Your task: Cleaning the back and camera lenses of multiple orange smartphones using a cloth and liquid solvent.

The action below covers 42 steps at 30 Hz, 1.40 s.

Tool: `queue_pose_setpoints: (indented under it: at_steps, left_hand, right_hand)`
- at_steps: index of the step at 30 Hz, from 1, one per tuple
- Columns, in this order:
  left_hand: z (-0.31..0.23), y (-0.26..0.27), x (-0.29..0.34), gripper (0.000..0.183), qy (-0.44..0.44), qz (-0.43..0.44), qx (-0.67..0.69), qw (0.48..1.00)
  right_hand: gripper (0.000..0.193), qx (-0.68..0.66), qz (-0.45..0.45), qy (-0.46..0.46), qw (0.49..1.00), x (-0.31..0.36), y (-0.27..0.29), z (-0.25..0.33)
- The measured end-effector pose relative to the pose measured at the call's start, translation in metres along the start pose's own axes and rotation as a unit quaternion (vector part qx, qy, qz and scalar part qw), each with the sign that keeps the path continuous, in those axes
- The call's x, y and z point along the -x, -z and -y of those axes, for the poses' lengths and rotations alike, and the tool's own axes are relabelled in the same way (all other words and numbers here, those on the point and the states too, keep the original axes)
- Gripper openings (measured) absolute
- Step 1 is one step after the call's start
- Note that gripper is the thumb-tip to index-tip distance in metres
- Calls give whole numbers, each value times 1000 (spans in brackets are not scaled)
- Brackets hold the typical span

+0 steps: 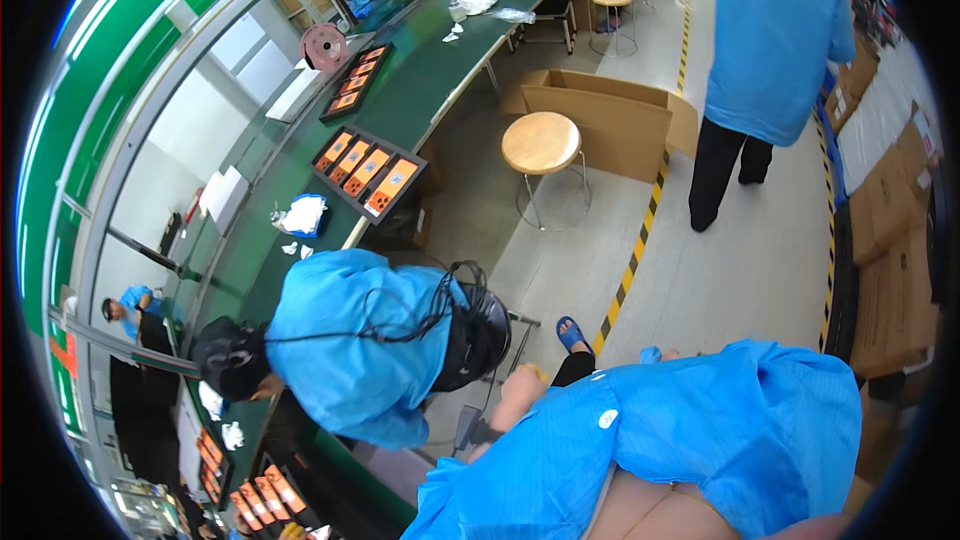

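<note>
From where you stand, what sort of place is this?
Likely a factory assembly line: a long green workbench holds black trays of orange-faced items, a blue-smocked worker leans over it, and black-and-yellow floor tape runs alongside.

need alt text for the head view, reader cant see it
A person in a blue coat leans over a green workbench that holds black trays of orange pieces. Beside the bench are a round wooden stool and a cardboard box; another person stands beyond. The wearer's blue coat fills the lower right.
</note>
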<state>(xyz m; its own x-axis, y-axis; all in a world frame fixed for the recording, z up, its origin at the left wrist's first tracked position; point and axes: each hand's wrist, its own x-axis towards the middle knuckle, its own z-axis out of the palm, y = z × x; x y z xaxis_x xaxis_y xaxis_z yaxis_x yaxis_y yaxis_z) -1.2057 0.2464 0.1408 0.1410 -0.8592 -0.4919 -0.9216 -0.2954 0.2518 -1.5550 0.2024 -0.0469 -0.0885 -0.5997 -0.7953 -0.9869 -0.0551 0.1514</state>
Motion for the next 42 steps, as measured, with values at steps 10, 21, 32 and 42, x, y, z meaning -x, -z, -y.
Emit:
queue_pose_setpoints:
  at_steps: [10,21,32,42]
  left_hand:
    - [-20,119,-252,23,89,-79,864,489]
    - [87,199,-418,54,275,-306,851,325]
    - [97,200,-408,20,178,-332,897,230]
    - [84,220,-362,35,262,-240,779,516]
  right_hand:
    - [24,237,-187,168,939,-65,301,49]
    - [25,-10,-294,289,911,-129,524,145]
    - [27,-84,-335,486,803,-210,750,320]
    - [29,-151,-355,485,785,-220,863,473]
